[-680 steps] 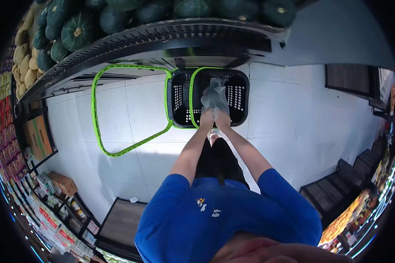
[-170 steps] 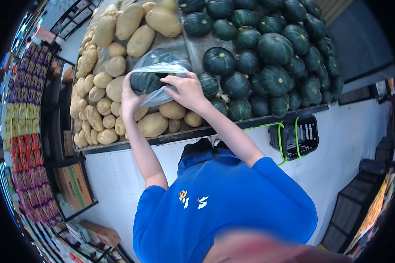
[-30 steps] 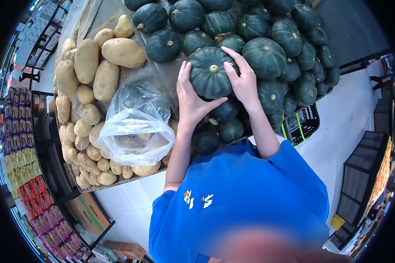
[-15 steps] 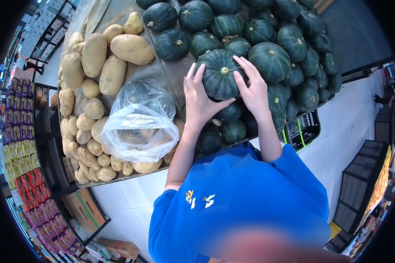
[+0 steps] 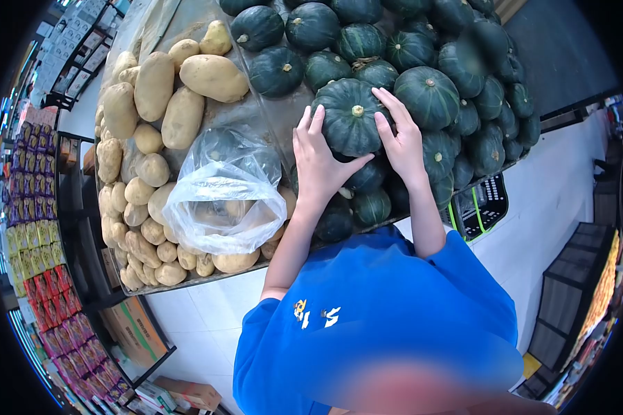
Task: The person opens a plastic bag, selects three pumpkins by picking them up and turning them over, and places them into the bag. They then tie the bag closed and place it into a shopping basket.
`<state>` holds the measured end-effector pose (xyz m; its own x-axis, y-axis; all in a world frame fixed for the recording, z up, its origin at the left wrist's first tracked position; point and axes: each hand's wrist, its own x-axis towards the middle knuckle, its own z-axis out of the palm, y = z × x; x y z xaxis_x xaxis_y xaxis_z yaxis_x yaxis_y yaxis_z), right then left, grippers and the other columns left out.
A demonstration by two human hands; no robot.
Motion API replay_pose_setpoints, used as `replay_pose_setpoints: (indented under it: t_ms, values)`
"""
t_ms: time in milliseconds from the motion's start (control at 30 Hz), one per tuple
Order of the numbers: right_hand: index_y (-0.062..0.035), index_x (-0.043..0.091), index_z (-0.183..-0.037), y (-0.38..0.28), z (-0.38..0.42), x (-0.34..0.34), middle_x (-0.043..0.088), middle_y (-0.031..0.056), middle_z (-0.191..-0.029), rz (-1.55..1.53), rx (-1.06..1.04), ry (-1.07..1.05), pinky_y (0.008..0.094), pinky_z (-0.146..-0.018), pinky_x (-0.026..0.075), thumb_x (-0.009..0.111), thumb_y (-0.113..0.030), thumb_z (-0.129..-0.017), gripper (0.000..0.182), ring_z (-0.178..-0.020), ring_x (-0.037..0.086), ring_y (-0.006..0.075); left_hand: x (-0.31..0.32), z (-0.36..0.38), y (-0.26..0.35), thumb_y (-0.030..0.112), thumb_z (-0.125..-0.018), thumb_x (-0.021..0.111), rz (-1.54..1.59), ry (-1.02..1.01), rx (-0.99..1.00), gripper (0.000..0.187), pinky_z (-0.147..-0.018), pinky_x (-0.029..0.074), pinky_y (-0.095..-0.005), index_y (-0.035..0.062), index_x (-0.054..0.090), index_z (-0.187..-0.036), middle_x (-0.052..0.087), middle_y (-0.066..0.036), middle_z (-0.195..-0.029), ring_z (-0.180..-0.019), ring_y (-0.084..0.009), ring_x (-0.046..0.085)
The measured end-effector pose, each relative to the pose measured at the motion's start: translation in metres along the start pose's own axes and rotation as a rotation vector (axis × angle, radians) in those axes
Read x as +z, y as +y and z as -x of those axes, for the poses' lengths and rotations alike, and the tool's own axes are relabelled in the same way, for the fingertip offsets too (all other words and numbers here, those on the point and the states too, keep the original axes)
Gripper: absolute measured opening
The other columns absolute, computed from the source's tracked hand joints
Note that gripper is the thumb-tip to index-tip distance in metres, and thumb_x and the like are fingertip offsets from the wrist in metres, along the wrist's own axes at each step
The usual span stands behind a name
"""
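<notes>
A dark green ribbed pumpkin [image 5: 353, 128] with a pale stem sits between my two hands, on top of the pile. My left hand [image 5: 316, 162] cups its left and near side, thumb stretched toward the right underneath. Along the right side, my right hand [image 5: 401, 142] curves round it with fingertips on the upper skin. To the left, a clear plastic bag [image 5: 218, 225] lies with its mouth spread toward me. Something dark green and round [image 5: 221, 146] shows through the far part of that bag.
More dark green pumpkins [image 5: 427, 99] are heaped around and beyond my hands. Potatoes [image 5: 154, 86] cover the left part of the stand. A black basket with green handles [image 5: 479, 207] stands on the floor at right. Shelves of colourful packets [image 5: 31, 180] line the far left.
The view has shifted very slightly, so the stand and its produce appear a little further right. Both hands stay around the same pumpkin.
</notes>
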<state>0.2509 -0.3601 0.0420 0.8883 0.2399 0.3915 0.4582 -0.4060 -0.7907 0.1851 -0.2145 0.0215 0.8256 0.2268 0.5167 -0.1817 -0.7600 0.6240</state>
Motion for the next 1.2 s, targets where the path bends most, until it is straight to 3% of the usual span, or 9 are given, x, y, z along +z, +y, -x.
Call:
replay_pose_setpoints:
  t_ms: [167, 233, 333, 433, 500, 633, 733, 967, 1200]
  values:
    - [-0.0113, 0.053, -0.125, 0.003, -0.001, 0.002, 0.05, 0.0165, -0.129, 0.008, -0.047, 0.002, 0.0359, -0.098, 0.038, 0.052, -0.023, -0.091, 0.036, -0.122, 0.047, 0.0285, -0.021, 0.03, 0.012, 0.032, -0.068, 0.077, 0.081, -0.154, -0.057, 0.098, -0.105, 0.024, -0.0528, -0.0005, 0.018, -0.14, 0.028, -0.024, -0.139, -0.13, -0.0394, 0.029]
    - [-0.0092, 0.058, -0.12, 0.0, 0.0, -0.001, 0.054, 0.0136, -0.126, -0.153, 0.096, -0.014, 0.0277, -0.082, 0.047, 0.054, -0.017, -0.09, 0.032, -0.107, 0.057, 0.0189, -0.052, 0.042, 0.025, 0.02, -0.075, 0.072, 0.317, -0.292, -0.096, 0.072, -0.104, 0.032, -0.0438, 0.0037, 0.036, -0.135, 0.032, -0.021, -0.139, -0.13, -0.0348, 0.033]
    - [-0.0039, 0.065, -0.106, -0.018, 0.006, -0.007, 0.066, 0.0058, -0.103, -0.148, 0.07, 0.166, 0.0152, -0.049, 0.036, 0.057, -0.004, -0.087, 0.021, -0.06, 0.049, 0.0005, -0.108, 0.063, 0.017, 0.009, -0.077, 0.069, 0.574, -0.397, 0.004, 0.042, -0.094, 0.043, -0.0388, 0.002, 0.055, -0.116, 0.058, -0.015, -0.114, -0.111, -0.0288, 0.054]
    - [-0.0042, 0.067, -0.093, -0.046, 0.025, 0.007, 0.067, 0.0045, -0.095, -0.595, -0.314, 0.18, 0.0191, -0.046, 0.038, 0.056, 0.003, -0.084, 0.016, -0.055, 0.052, 0.0071, -0.16, 0.088, 0.009, 0.004, -0.079, 0.065, 0.412, -0.053, -0.192, 0.029, -0.086, 0.048, -0.0338, 0.0001, 0.061, -0.107, 0.067, -0.01, -0.097, -0.094, -0.0236, 0.063]
    - [-0.0051, 0.066, -0.09, -0.068, 0.025, 0.025, 0.066, 0.0067, -0.091, -0.452, -0.692, -0.13, 0.0248, -0.053, 0.046, 0.06, 0.005, -0.073, 0.021, -0.062, 0.059, 0.0177, -0.165, 0.097, -0.002, 0.002, -0.079, 0.063, 0.223, 0.3, -0.465, 0.028, -0.081, 0.048, -0.0328, 0.0012, 0.061, -0.107, 0.065, -0.01, -0.099, -0.092, -0.0218, 0.063]
    - [-0.0086, 0.064, -0.089, -0.099, 0.048, 0.094, 0.063, 0.0074, -0.091, -0.512, -1.099, -0.478, 0.0369, -0.075, 0.052, 0.06, -0.005, -0.068, 0.022, -0.086, 0.061, 0.0239, -0.16, 0.098, -0.032, 0.002, -0.08, 0.061, -0.009, 0.338, -0.565, 0.028, -0.082, 0.047, -0.0344, 0.0021, 0.061, -0.108, 0.063, -0.012, -0.099, -0.094, -0.0241, 0.062]
    - [-0.0102, 0.065, -0.096, -0.103, 0.055, 0.127, 0.065, 0.0053, -0.095, -0.442, -1.065, -0.66, 0.0368, -0.078, 0.053, 0.061, -0.004, -0.07, 0.027, -0.089, 0.062, 0.0241, -0.145, 0.09, -0.047, 0.002, -0.077, 0.062, -0.263, 0.286, -0.364, 0.042, -0.086, 0.044, -0.0386, 0.0012, 0.051, -0.118, 0.055, -0.019, -0.111, -0.1, -0.0342, 0.055]
    - [-0.0061, 0.059, -0.109, -0.076, -0.002, 0.161, 0.063, 0.0147, -0.102, -0.102, -0.65, -0.674, 0.039, -0.082, 0.049, 0.058, -0.012, -0.082, 0.028, -0.096, 0.06, 0.03, -0.141, 0.075, -0.096, 0.015, -0.064, 0.077, -0.379, 0.129, -0.463, 0.071, -0.09, 0.043, -0.0443, -0.0044, 0.044, -0.123, 0.05, -0.028, -0.118, -0.106, -0.043, 0.051]
    - [0.0005, 0.041, -0.129, -0.075, -0.029, 0.174, 0.049, 0.0247, -0.125, 0.079, -0.449, -0.752, 0.039, -0.1, 0.037, 0.069, -0.039, -0.071, 0.075, -0.118, 0.046, 0.0363, -0.132, 0.05, -0.114, 0.02, -0.053, 0.083, -0.423, 0.035, -0.49, 0.096, -0.089, 0.044, -0.0463, 0.0012, 0.032, -0.132, 0.05, -0.026, -0.117, -0.105, -0.0435, 0.052]
